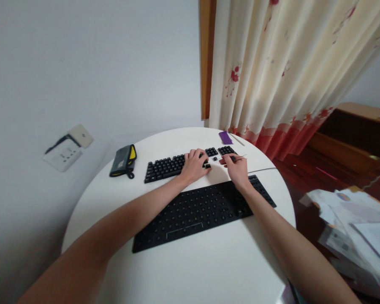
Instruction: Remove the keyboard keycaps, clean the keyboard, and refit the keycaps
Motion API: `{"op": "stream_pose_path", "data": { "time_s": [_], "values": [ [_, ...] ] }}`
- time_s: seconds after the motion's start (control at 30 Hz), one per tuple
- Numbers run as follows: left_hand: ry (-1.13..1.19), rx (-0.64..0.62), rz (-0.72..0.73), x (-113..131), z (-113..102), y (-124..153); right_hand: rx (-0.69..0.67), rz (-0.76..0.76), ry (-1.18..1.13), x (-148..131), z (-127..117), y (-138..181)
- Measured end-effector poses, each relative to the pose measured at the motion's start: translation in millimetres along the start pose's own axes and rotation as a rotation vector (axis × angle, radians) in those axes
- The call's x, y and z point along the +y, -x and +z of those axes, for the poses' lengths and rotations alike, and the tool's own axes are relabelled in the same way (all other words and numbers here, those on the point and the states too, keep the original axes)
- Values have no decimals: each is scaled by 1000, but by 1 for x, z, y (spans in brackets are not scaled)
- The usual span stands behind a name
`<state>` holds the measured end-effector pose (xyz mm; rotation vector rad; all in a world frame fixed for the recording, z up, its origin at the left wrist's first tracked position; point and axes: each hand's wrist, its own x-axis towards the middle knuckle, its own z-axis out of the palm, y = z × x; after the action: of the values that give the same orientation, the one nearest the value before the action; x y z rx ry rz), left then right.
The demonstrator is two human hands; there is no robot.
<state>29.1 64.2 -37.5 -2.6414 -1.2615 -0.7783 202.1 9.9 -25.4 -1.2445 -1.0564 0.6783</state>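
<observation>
A black keyboard base [196, 213] without keycaps lies across the round white table [190, 270] in front of me. Behind it, black keycaps [164, 166] are laid out in rows like a keyboard. My left hand [194, 165] rests on the right end of the main block, its fingers curled down onto the caps; what they grip is hidden. My right hand [236, 168] is just beside it, near a smaller keycap group [226, 150], and pinches a thin light stick-like tool [242, 157]. A single loose keycap [214, 158] sits between the hands.
A grey and yellow pouch [123, 160] lies left of the keycaps. A purple item [225, 137] and a thin white stick [237, 139] lie at the table's far edge by the curtain [288, 76]. A wall socket [63, 154] is on the left, and a stack of papers [357, 228] on the right.
</observation>
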Motion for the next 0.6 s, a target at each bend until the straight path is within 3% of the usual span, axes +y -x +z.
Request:
{"op": "stream_pose_path", "data": {
  "time_s": [0.6],
  "values": [
    [-133, 6, -29, 4, -5, 1, 11, 3, -16, -5, -1, 0]
  ]
}}
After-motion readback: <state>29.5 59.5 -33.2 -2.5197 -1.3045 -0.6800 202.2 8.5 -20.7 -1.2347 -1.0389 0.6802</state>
